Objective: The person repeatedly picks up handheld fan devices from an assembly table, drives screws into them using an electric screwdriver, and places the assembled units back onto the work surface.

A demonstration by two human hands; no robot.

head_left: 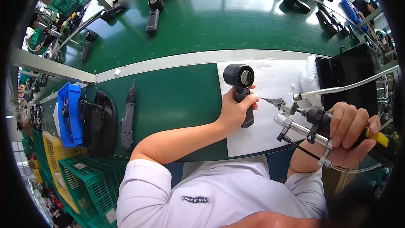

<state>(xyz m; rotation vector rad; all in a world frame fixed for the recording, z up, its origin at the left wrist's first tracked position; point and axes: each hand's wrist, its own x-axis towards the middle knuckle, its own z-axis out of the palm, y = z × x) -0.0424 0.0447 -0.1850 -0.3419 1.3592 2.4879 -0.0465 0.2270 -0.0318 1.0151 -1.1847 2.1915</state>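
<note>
My left hand is wrapped round the handle of a black handheld fan. The fan stands tilted over a white sheet, its round head up and its handle end toward me. In my right hand is a black electric screwdriver with a metal screw-feeding nozzle clamped at its front. The thin tip points left at the fan handle, close to my left thumb; I cannot tell whether it touches. A clear feed hose runs to the nozzle from the right.
A grey electric screwdriver lies on the green bench left of me, beside a black pouch and a blue bin. Green crates stand lower left. Beyond the pale rail, several fans lie on a green belt.
</note>
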